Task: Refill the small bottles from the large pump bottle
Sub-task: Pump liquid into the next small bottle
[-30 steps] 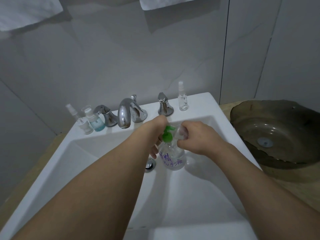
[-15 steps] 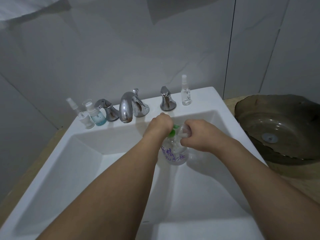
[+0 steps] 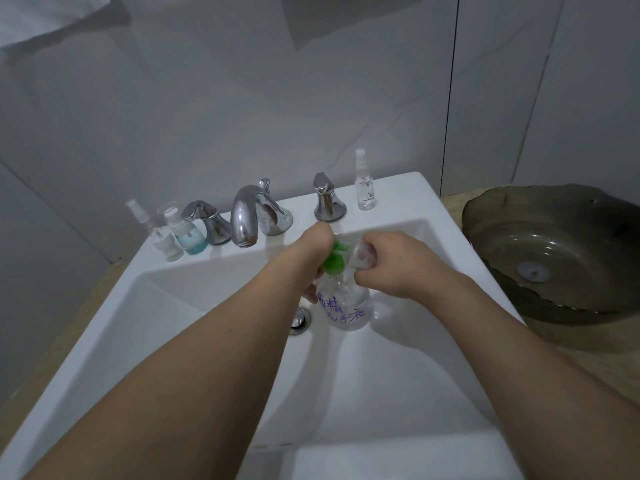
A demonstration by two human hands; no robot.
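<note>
- Spray bottle (image 3: 162, 233) and blue-liquid bottle (image 3: 188, 235) stand on sink (image 3: 114, 327) rim, left of faucet (image 3: 247, 216); untouched since earlier.
- Left hand (image 3: 317, 247) on green pump head (image 3: 334, 259); was pressing down, now lifted, one stroke likely done. Finger curl hidden.
- Large pump bottle (image 3: 346, 306) stands in basin.
- Right hand (image 3: 388, 265) grips small clear bottle (image 3: 362, 254) at nozzle; filling underway.

Dim, cool, bluish light from overhead. Soft shadows of both forearms fall into the white sink (image 3: 145, 327); small highlights glint on the chrome faucet (image 3: 246, 216). Wide-angle distortion bows the wall tile seams and sink edges. Detail is soft and slightly noisy throughout.
</note>
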